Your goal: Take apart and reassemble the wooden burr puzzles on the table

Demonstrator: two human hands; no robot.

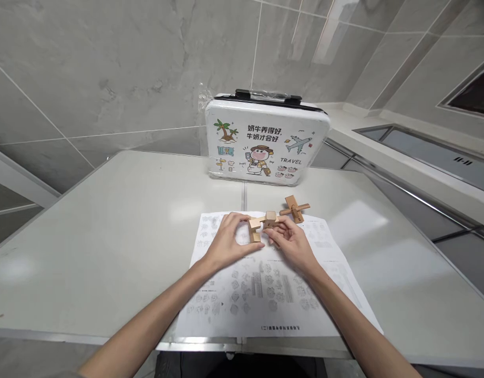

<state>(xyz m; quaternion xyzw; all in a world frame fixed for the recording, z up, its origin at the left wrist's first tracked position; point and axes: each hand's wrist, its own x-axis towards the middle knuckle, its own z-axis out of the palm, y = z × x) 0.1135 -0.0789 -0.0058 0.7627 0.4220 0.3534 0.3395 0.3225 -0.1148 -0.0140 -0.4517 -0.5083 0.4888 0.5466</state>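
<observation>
Both my hands meet over a printed instruction sheet (273, 294) on a white table (107, 236). My left hand (226, 239) and my right hand (287, 241) pinch a small assembly of interlocked wooden puzzle bars (261, 224) between their fingertips, just above the paper. The fingers of both hands are curled closed on the wood. A second wooden puzzle (295, 209), a finished cross of bars, lies on the table just behind my right hand, apart from it.
A white cartoon-printed carry case (265, 139) with a black handle stands upright at the table's far edge against the tiled wall. A ledge and window frame (423, 152) run along the right. The table's front edge is near my forearms.
</observation>
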